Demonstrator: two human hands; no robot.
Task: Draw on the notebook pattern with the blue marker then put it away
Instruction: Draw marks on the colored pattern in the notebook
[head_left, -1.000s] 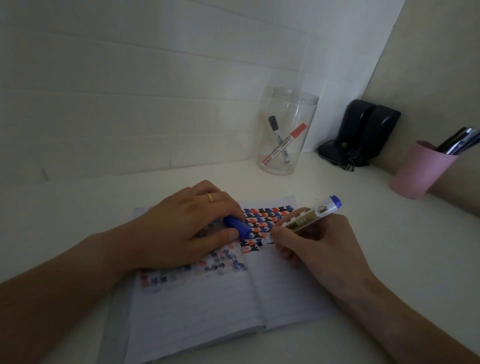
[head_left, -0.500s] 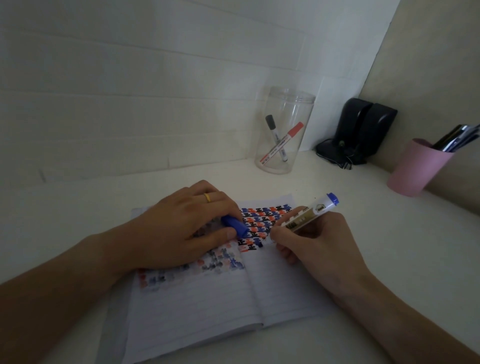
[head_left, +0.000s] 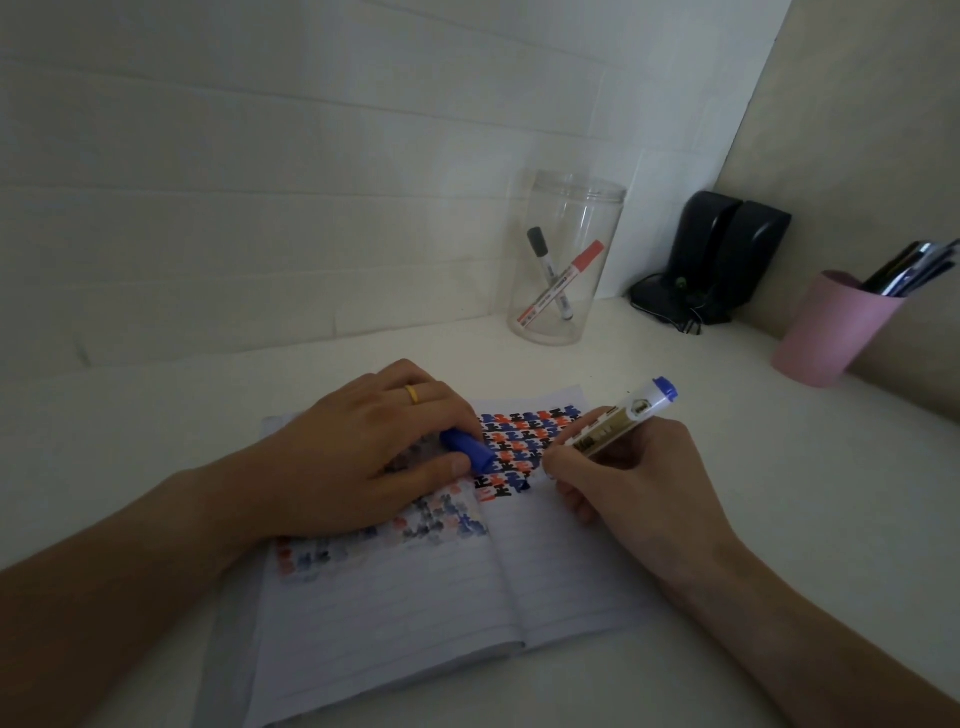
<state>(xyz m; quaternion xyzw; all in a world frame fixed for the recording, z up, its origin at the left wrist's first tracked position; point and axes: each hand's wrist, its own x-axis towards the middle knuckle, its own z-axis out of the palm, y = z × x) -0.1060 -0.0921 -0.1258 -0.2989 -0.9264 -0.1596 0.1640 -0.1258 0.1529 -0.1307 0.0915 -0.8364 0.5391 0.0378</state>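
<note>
An open lined notebook (head_left: 415, 597) lies on the white desk. A pattern (head_left: 524, 447) of blue, red and black shapes fills the top of its right page; a fainter one shows on the left page. My right hand (head_left: 628, 483) grips the blue marker (head_left: 618, 426), tip down on the pattern's lower edge, blue end pointing up and right. My left hand (head_left: 363, 452) rests flat on the left page and pinches the blue marker cap (head_left: 467, 448) between thumb and fingers.
A clear plastic jar (head_left: 566, 208) at the back holds a red marker (head_left: 561, 286) and a black marker (head_left: 548, 270). Black speakers (head_left: 727, 249) stand in the corner. A pink cup (head_left: 831, 332) with pens stands at the right by the wall.
The marker tip has shifted slightly along the pattern's bottom row. My left hand and the cap have stayed in place.
</note>
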